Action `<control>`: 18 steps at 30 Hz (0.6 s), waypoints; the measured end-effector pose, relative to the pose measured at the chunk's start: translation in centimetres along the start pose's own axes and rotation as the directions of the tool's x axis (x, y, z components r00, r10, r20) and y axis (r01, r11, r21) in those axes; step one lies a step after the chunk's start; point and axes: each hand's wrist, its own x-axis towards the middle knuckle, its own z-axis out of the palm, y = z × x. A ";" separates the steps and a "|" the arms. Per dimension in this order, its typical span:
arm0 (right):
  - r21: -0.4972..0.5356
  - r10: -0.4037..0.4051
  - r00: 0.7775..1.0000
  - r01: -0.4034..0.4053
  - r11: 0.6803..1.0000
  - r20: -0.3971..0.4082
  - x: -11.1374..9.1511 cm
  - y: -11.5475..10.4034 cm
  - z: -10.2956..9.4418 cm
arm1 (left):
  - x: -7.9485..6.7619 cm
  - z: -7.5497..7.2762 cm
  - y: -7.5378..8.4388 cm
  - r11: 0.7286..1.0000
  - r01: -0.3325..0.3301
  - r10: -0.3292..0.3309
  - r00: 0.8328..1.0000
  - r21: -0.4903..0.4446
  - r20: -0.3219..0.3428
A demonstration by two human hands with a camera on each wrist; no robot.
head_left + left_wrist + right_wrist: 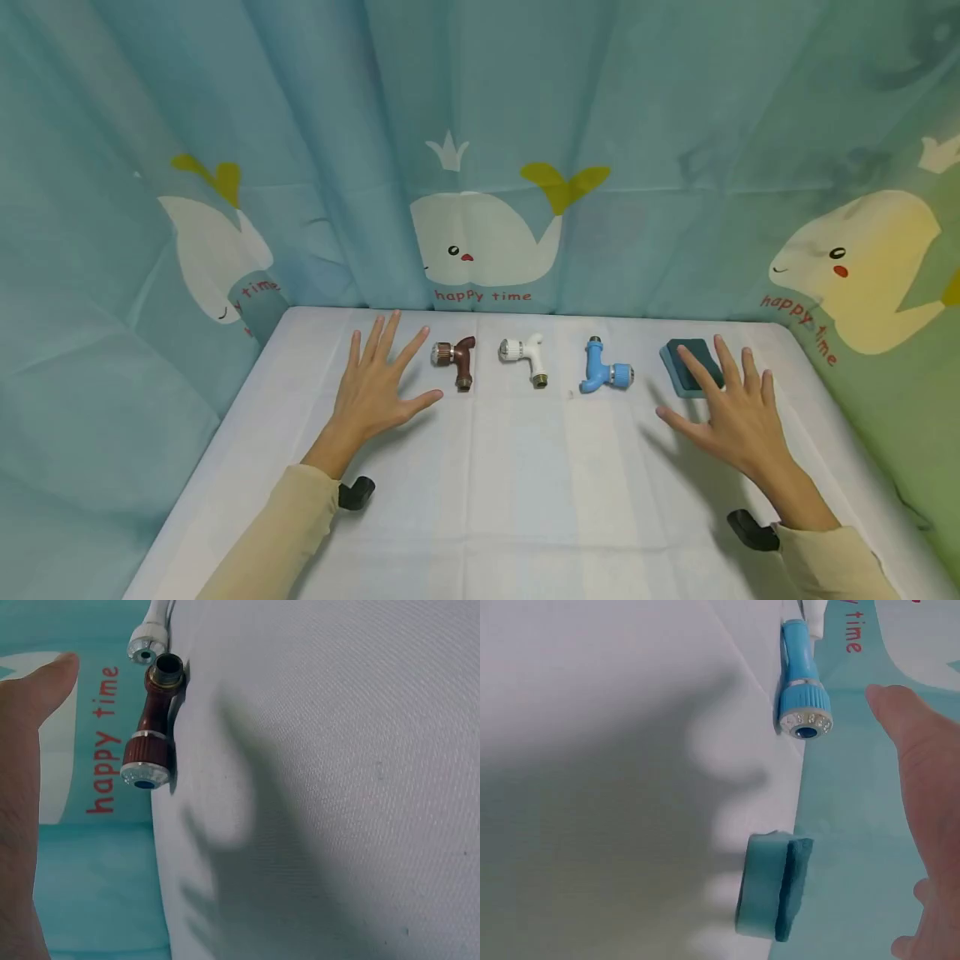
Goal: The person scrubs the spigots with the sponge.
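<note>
While the left hand (pixel 372 398) hangs released above the white tablecloth (pixel 517 492), its fingers fanned apart and its thumb stretched inward, the right hand (pixel 738 421) hangs just as free, with fingers spread and nothing in its grasp. Both cast soft shadows on the cloth. At each wrist a black fitting, one by the left hand (pixel 357 493) and one by the right (pixel 752 530), sticks out beside the cuff of a beige sleeve (pixel 277 529). Nearest to the left hand, just beyond its thumb, lies a brown tap (pixel 462 364), its silvery knob turned toward that hand and its threaded end toward the person; the left wrist view shows the open mouth of that end. From the head, the right hand's index finger overlaps a teal sponge (pixel 684 375), though the right wrist view shows a gap between hand and sponge; there the sponge has a thick pale layer and a thin darker one. Between the hands, a white tap (pixel 537 362) lies near the brown one, its knob also to the left. Farther right, a blue tap (pixel 595 364) lies the other way round, its knob on the right and its threaded end away from the person. Behind the far edge hangs a blue-green curtain (pixel 660 100), printed with white whales (pixel 495 237) and red "happy time" lettering (pixel 483 296).
</note>
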 end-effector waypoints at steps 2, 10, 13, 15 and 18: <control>0.000 -0.009 1.000 0.009 1.000 0.000 0.4 0.5 0.2 | 0.0 0.0 0.0 1.000 0.000 0.000 1.000 0.003 0.000; 0.099 0.008 0.974 -0.031 0.995 0.225 4.1 3.1 -0.6 | -0.4 -0.2 -0.2 1.000 -0.020 0.020 1.000 0.003 -0.015; 0.134 -0.025 0.923 -0.029 0.991 0.383 6.1 3.6 -1.2 | -0.5 -0.1 -0.3 1.000 -0.020 0.020 0.999 0.006 -0.025; 0.128 -0.045 0.893 -0.014 0.992 0.448 7.2 3.8 -1.4 | -0.6 0.0 -0.2 1.000 -0.023 0.023 0.999 0.004 -0.031; 0.106 -0.033 0.858 -0.025 0.994 0.512 8.5 3.7 -1.3 | -0.7 0.1 -0.3 0.999 -0.034 0.034 0.998 -0.009 -0.044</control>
